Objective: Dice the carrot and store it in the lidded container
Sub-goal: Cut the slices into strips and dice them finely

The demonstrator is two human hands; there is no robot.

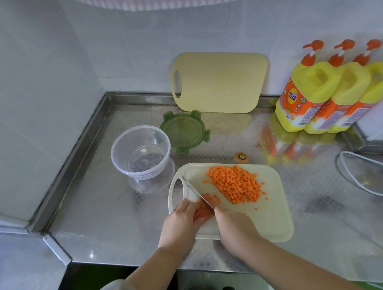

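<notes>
Steel counter (101, 213) set into a white-tiled corner. Near its left edge stands the clear container (141, 153), uncovered, with its green lid (183, 132) lying flat just behind. On the white cutting board (269, 220) at the front edge lies a heap of diced carrot (235, 186). The left hand (180, 219) pins the remaining carrot piece (203, 212), and the right hand (234, 225) clasps the knife (196, 192), blade across that piece. Three detergent bottles (310, 93) stand at the back edge.

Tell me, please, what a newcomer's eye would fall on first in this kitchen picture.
The orange heap of diced carrot on the pale cutting board draws the eye first. At the board's near left corner, the right hand grips a knife set against an uncut carrot piece, which the left hand holds. Left of the board stands an empty clear container, its green lid lying beside it.
</notes>
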